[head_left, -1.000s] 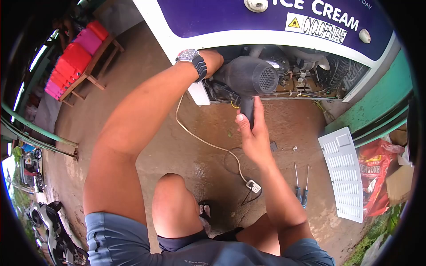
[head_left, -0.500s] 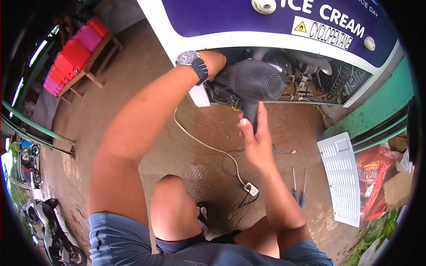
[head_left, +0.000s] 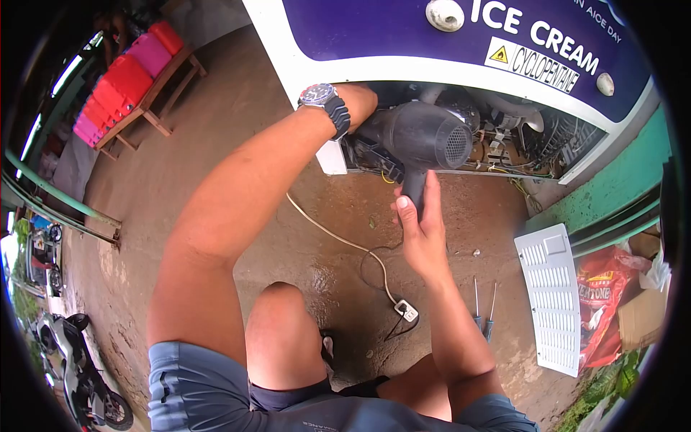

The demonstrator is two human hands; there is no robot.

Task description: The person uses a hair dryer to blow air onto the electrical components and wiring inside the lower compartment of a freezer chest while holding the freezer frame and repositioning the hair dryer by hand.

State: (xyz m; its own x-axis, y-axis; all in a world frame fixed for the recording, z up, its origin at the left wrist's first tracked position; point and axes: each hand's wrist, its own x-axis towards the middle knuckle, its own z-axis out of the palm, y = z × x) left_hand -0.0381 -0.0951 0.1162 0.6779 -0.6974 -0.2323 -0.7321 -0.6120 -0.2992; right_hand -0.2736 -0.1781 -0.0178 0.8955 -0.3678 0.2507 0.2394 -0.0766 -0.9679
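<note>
At the boxy, open-based purple-and-white cabinet (head_left: pixel 392 47), the right hand (head_left: pixel 423 234) clasps the black plastic hair dryer (head_left: pixel 425 137), seemingly to aim it inward, while what the left hand (head_left: pixel 359 104) holds I cannot tell.

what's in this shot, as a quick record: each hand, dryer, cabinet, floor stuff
left hand: reaching into cabinet, fingers hidden, grip can't be told
left wrist: watch
right hand: around the handle of dryer
dryer: in front of the opening, grille facing picture right
cabinet: purple front reading ICE CREAM, machinery exposed below
floor: socket block, two screwdrivers
far right: slotted panel beside red bag
</note>
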